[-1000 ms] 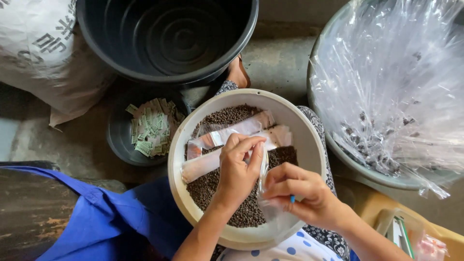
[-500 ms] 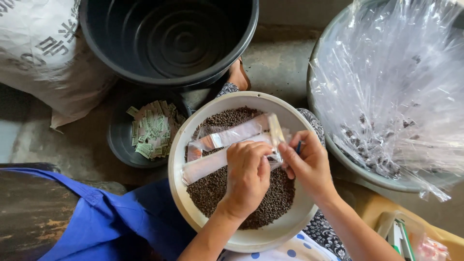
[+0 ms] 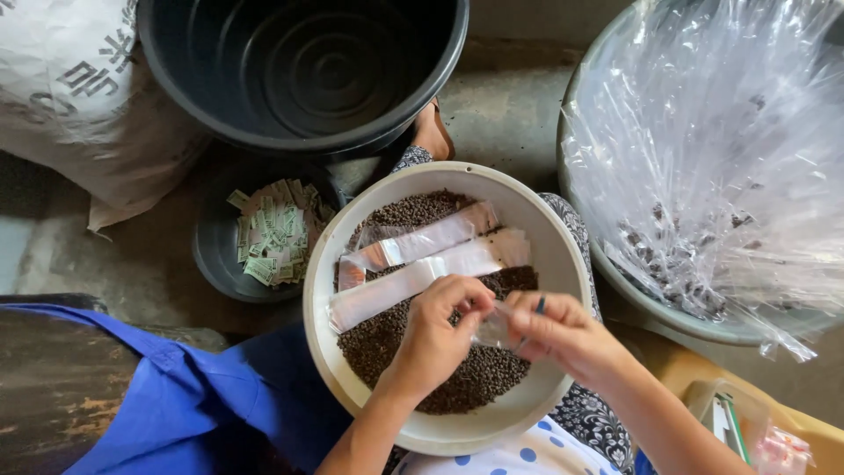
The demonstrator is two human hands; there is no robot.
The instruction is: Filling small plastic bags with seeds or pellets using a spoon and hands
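From the head camera, the left hand (image 3: 437, 330) and the right hand (image 3: 563, 332) meet over the round cream plastic basin (image 3: 563, 264) on the person's lap; both pinch a small clear plastic pouch (image 3: 494, 327) between thumb and fingertips, the fingers curled tight on it, the pouch stretched between the two hands just above the dark brown seeds (image 3: 396, 330) that fill the basin; two long flat clear packets (image 3: 422, 264) lie across the seeds, just beyond the hands; to the left a small dark bowl (image 3: 211, 255) holds a heap of small green-and-white paper slips (image 3: 274, 232); above it stands a large black plastic tub (image 3: 303, 70); at the right a wide grey basin (image 3: 615, 273) holds crumpled clear plastic sheeting (image 3: 721, 149) and some seeds.
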